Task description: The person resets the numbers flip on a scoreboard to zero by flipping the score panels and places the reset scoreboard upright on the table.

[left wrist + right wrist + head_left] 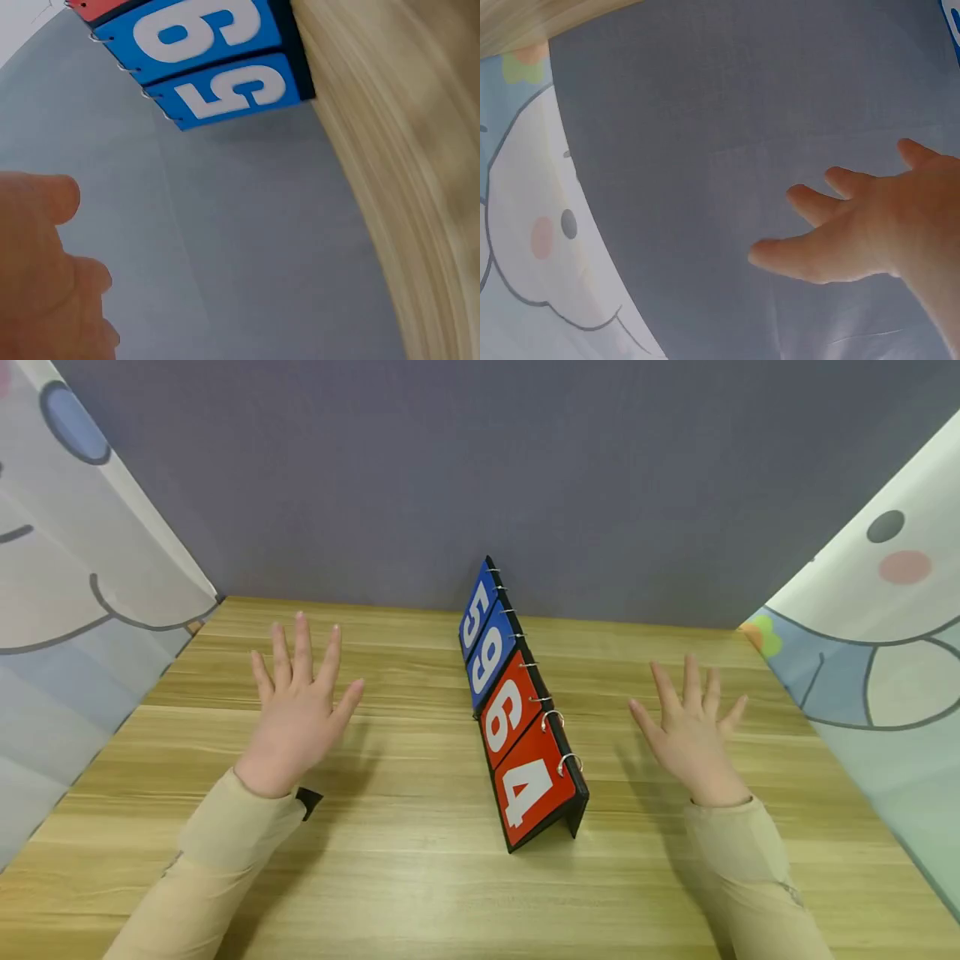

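A tabletop flip scoreboard (pixel 517 702) stands like a tent on the wooden table, its long side running away from me. Two red cards (pixel 534 781) are at its near end and two blue cards (pixel 480 614) at its far end, all with large white digits. Metal rings bind the cards along the top edge. To its left my left hand (pixel 292 727) hovers with fingers spread, holding nothing. My right hand (pixel 693 747) is raised on the other side, fingers also spread and nothing in it. Both hands are apart from the scoreboard.
A grey panel (pixel 480 477) rises behind the table (pixel 405 885). Cloths printed with cartoon figures hang at the left (pixel 67 568) and right (pixel 885 610). A small black piece (pixel 309 802) shows by the left cuff.
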